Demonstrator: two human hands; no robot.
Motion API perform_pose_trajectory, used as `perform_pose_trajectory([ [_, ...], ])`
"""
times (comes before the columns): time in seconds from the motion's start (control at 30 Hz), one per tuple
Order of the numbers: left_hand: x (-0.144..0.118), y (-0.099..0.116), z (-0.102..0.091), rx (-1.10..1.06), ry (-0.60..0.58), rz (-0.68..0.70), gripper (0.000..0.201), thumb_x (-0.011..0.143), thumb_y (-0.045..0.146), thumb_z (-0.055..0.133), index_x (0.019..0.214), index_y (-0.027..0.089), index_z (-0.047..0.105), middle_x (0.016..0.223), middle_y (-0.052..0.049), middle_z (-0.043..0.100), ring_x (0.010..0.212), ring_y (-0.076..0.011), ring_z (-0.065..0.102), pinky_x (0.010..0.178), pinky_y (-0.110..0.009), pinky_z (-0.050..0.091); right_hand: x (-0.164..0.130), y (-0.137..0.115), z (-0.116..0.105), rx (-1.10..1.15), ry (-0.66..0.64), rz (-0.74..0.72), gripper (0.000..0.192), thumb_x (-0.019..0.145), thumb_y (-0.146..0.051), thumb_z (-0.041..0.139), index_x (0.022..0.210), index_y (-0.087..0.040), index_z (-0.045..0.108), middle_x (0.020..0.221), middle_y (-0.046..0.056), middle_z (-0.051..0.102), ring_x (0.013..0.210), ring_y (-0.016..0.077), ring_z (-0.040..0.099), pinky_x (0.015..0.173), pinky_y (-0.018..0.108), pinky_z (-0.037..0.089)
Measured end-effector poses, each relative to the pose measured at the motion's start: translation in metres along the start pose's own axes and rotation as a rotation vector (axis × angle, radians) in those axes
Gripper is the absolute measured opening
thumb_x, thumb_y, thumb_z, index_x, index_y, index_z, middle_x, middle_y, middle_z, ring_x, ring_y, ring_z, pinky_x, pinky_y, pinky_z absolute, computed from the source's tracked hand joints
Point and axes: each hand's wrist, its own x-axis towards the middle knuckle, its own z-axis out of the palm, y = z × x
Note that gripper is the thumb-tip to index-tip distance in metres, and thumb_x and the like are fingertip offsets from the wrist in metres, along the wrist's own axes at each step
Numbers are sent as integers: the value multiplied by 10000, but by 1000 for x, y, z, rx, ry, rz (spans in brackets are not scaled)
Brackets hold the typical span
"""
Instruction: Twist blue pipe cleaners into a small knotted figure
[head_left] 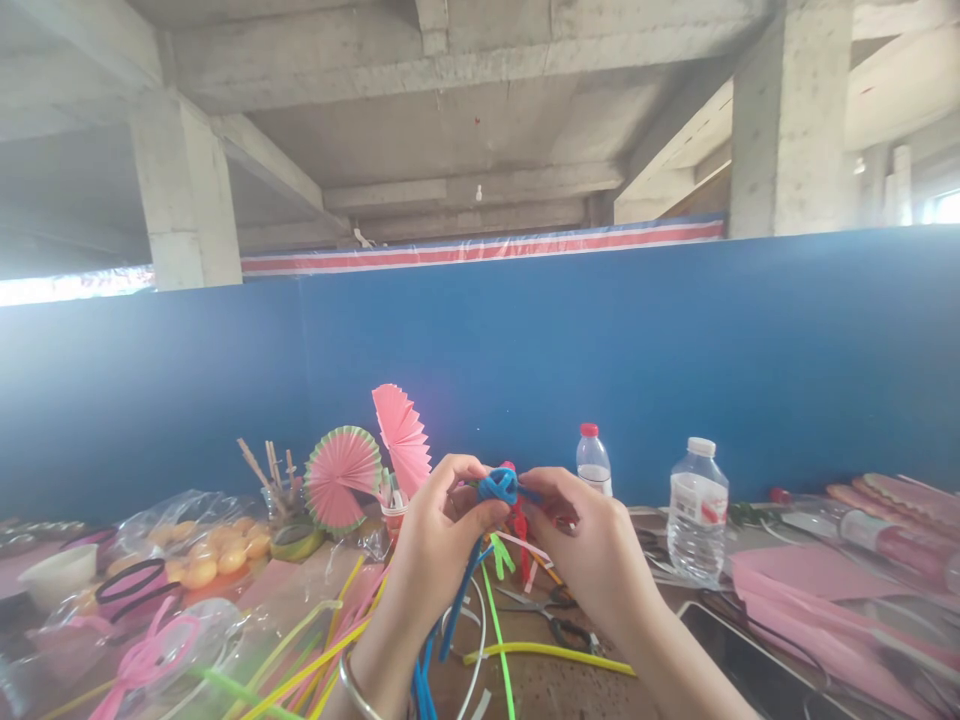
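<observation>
My left hand (431, 545) and my right hand (592, 550) meet above the table, both pinching a blue pipe cleaner (499, 487) twisted into a small knot between the fingertips. Its blue tail runs down past my left wrist, which wears a silver bangle (352, 690). Red pieces show just behind the knot. Loose yellow, green, pink and white pipe cleaners (330, 640) lie on the table under my hands.
Pink folded paper fans (345, 478) stand behind my left hand. Two plastic water bottles (697, 510) stand at the right, scissors (551, 615) lie below my right hand. A bag of yellow balls (210, 555), a white bowl (56, 575) and pink paper (810, 600) lie around. A blue partition (675, 350) backs the table.
</observation>
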Motion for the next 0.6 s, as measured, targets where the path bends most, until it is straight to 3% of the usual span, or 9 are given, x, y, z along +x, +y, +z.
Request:
perform_pose_trajectory([
  [0.1, 1, -1, 0, -7, 16, -9, 211, 771, 223, 685, 901, 249, 521, 750, 67, 589, 673, -100, 563, 610, -210, 457, -1, 2, -2, 13, 18, -16, 131, 811, -126, 587, 869, -225, 650, 758, -17, 705, 614, 156, 632, 591, 246, 488],
  [0.23, 0, 1, -1, 63, -5, -19, 215, 771, 201, 669, 919, 248, 521, 796, 45, 620, 726, -131, 589, 619, -232, 447, -1, 6, -5, -76, -50, -187, 112, 852, -152, 588, 818, -228, 664, 666, -16, 678, 589, 165, 618, 582, 256, 483],
  [0.43, -3, 7, -4, 210, -113, -30, 164, 787, 189, 639, 910, 264, 560, 787, 45, 620, 730, -148, 594, 658, -265, 440, 4, 8, -14, -137, -166, -417, 176, 898, -121, 511, 887, -190, 673, 780, 48, 685, 670, 185, 619, 599, 284, 491],
  [0.6, -4, 10, -4, 221, -222, -85, 149, 781, 190, 638, 882, 259, 554, 777, 46, 638, 724, -153, 601, 671, -272, 425, 6, 6, -18, -96, -206, -514, 237, 939, -177, 521, 773, -181, 691, 666, 28, 630, 611, 171, 582, 571, 281, 476],
])
